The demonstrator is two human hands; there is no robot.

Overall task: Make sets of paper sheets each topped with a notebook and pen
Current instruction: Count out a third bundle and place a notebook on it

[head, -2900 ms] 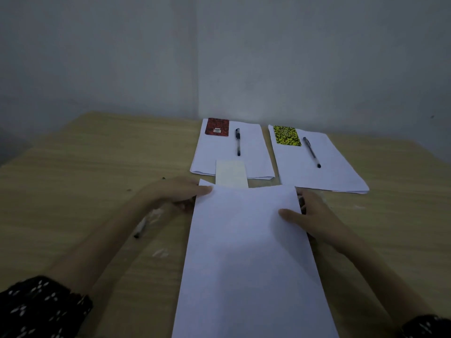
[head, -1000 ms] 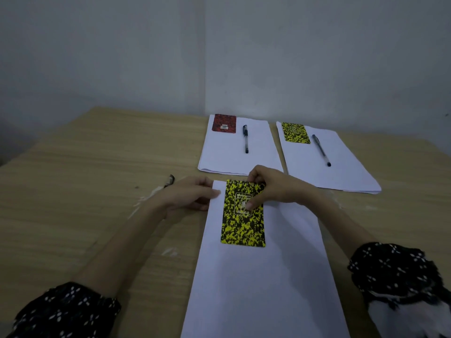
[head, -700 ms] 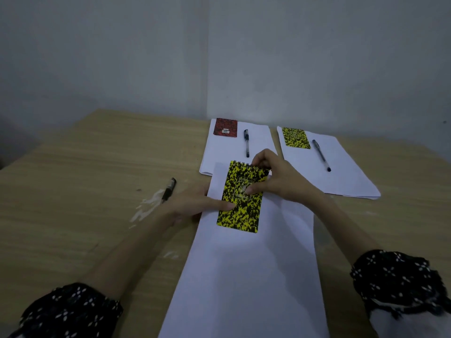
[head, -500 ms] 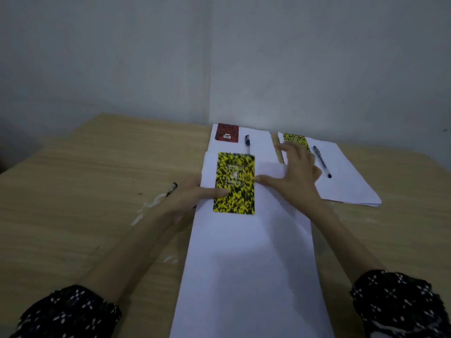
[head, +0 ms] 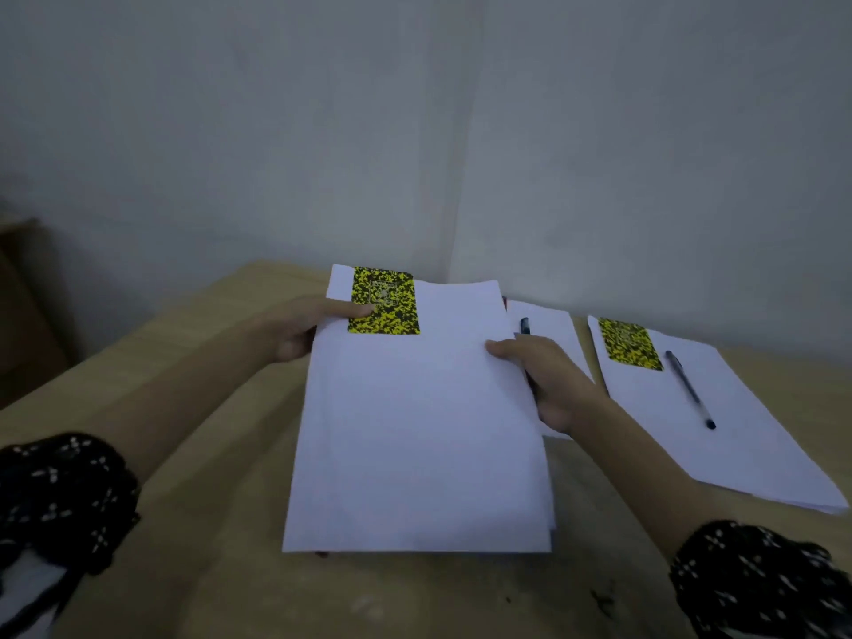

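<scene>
1. Paper sheets point(head: 417, 435) make up a white stack held over the middle of the wooden surface point(head: 193, 408), its far end reaching toward the far edge by the wall.
2. A yellow-and-black speckled notebook point(head: 384, 301) lies flat on the stack's far left corner.
3. The left hand point(head: 306, 327) grips the stack's left edge, thumb on top with its tip touching the near left part of the notebook, the other fingers hidden under the paper.
4. The right hand point(head: 546, 380) grips the stack's right edge, thumb pressed on the top sheet, fingers curled beneath.
5. A second stack of paper point(head: 551, 336) lies just behind the right hand, mostly covered by the held stack and the hand; a dark pen point(head: 525, 326) shows on it just beyond the thumb.
6. A third stack of paper point(head: 719, 426) lies near the surface's right edge, apart from the others.
7. On its far left corner sits another yellow speckled notebook point(head: 629, 343), and just to the right of that a dark pen point(head: 689, 389) lies along the sheet.
8. Both forearms end in dark sleeves point(head: 64, 495) with a small white pattern.
9. Small dark specks mark the surface near its near edge.
</scene>
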